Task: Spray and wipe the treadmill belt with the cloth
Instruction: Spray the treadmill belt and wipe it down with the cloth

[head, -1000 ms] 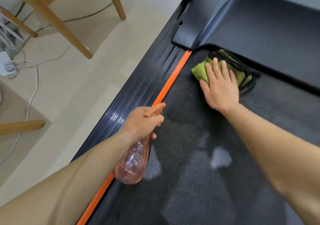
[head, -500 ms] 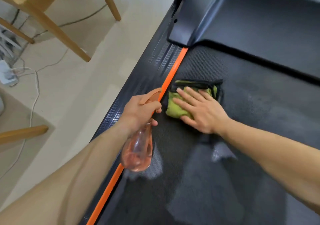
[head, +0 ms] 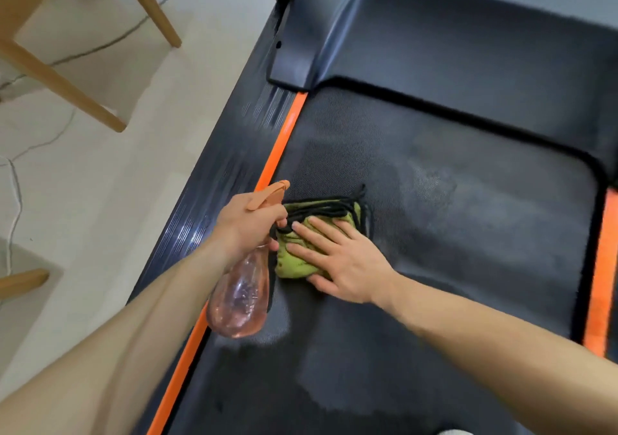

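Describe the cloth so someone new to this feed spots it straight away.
Start at the black treadmill belt, bounded on its left by an orange strip. Near that strip, the right hand presses flat on a folded cloth. It is the only yellow-green thing, edged in black, beside the pink spray bottle in the left hand.

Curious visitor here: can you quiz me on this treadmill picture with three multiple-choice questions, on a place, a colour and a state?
1. Where is the cloth? A) on the treadmill belt beside its left orange stripe; B) on the floor; C) on the chair.
2. What colour is the spray bottle? A) blue; B) see-through pink; C) white.
3. How does the right hand meet the cloth? A) clenched; B) lifted off; C) flat, fingers straight.
Answers: 1 A, it lies on the belt; 2 B, pink tint shows; 3 C, the palm presses it.
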`<state>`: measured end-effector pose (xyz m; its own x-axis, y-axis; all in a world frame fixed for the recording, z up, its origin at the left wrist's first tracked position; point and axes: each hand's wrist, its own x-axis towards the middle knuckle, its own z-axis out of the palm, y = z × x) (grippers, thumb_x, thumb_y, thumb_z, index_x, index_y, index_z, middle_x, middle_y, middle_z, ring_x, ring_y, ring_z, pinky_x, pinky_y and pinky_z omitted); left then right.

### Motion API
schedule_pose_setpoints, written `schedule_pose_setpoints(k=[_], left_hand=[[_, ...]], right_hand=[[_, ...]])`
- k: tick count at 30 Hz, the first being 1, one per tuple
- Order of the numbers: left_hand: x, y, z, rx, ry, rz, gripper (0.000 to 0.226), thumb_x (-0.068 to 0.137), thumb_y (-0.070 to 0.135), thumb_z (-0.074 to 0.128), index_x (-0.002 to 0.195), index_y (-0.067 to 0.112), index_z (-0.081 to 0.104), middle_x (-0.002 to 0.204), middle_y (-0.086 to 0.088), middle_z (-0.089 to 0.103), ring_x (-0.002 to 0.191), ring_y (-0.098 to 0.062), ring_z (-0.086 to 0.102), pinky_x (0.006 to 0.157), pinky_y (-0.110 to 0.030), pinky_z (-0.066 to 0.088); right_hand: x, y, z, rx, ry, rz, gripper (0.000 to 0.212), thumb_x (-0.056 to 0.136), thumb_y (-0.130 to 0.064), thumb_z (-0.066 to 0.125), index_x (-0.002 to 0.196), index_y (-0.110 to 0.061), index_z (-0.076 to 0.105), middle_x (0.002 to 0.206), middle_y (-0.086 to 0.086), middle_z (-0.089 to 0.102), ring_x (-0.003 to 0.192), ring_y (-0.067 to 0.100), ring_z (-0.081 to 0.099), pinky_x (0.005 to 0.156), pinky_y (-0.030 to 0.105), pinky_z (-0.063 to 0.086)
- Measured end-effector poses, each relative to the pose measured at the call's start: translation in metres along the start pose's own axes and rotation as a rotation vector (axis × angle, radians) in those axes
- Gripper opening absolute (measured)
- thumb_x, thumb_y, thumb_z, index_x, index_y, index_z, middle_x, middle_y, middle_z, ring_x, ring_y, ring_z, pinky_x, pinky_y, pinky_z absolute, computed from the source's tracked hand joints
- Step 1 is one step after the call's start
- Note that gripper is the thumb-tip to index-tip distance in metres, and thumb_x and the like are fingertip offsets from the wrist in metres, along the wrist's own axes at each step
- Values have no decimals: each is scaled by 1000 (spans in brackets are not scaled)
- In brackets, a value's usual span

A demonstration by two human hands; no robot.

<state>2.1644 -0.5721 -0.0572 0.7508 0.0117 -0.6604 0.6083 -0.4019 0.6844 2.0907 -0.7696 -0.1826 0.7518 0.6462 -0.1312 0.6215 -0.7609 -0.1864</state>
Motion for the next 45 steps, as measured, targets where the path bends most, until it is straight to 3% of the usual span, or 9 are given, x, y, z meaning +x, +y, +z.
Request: schedule_pose_setpoints(k=[5, 7, 13, 19, 26, 33, 37, 40, 45], left_hand=[[14, 13, 34, 152, -103, 80, 40, 66, 31, 66, 99, 13, 79, 111, -10, 76, 75, -29, 73, 73, -52, 63], [22, 24, 51, 192, -127, 106, 35, 70, 29, 66, 97, 10, 78, 121, -4, 75, 75, -32, 76, 74, -50, 63], [35, 64, 102, 326, -172, 167, 23, 83, 20, 65, 97, 4, 76, 105, -3, 78, 48, -22, 67, 66, -29, 54], [35, 84, 147, 411, -226, 210, 19, 83, 25, 69, 91, 8, 73, 78, 5, 71, 46, -17, 67, 42, -14, 40], [38, 88, 177, 448, -240, 192, 21, 82, 29, 70, 87, 8, 72, 63, 2, 69, 41, -14, 65, 57, -22, 50], [37, 83, 169, 520, -216, 192, 16, 83, 28, 66, 80, 13, 67, 64, 2, 68, 44, -15, 67, 57, -22, 51], [35, 69, 148, 525, -282, 154, 32, 82, 29, 69, 107, 10, 77, 67, 4, 69, 45, -18, 66, 68, -29, 56], [27, 57, 134, 555, -276, 105, 29, 80, 26, 68, 99, 4, 74, 61, 1, 65, 42, -19, 63, 58, -27, 53], [19, 46, 118, 466, -326, 118, 46, 70, 31, 71, 108, 4, 76, 68, 5, 70, 46, -20, 63, 71, -39, 62]], right_hand=[[-13, 77, -21, 25, 82, 579, 67, 94, -59, 35, 157, -37, 30, 170, 0, 14, 156, 26, 16, 122, 54, 20], [-48, 100, -22, 35, 95, 796, 68, 95, -59, 30, 158, -35, 26, 170, 2, 11, 156, 28, 14, 122, 55, 18], [-164, 71, 0, 23, 88, 1017, 70, 97, -57, 30, 161, -32, 19, 171, 4, 7, 156, 30, 10, 120, 54, 19], [-207, 44, 9, 36, 43, 1034, 68, 98, -56, 26, 161, -29, 21, 171, 3, 5, 156, 30, 10, 120, 53, 21], [-215, 37, 7, 51, 38, 1020, 66, 100, -55, 24, 161, -30, 16, 171, 2, 1, 157, 28, 3, 122, 53, 20], [-212, 35, 6, 52, 43, 1036, 66, 100, -52, 24, 161, -28, 17, 171, 4, 1, 157, 29, 1, 122, 56, 21], [-207, 33, 4, 36, 33, 1055, 66, 99, -50, 27, 161, -26, 22, 170, 6, 6, 156, 33, 9, 120, 57, 24], [-203, 32, -1, 41, 28, 1061, 66, 99, -47, 26, 160, -23, 26, 169, 8, 12, 154, 36, 15, 118, 59, 27], [-198, 32, -1, 8, 11, 976, 65, 101, -44, 24, 158, -16, 30, 168, 9, 18, 153, 40, 19, 117, 58, 29]])
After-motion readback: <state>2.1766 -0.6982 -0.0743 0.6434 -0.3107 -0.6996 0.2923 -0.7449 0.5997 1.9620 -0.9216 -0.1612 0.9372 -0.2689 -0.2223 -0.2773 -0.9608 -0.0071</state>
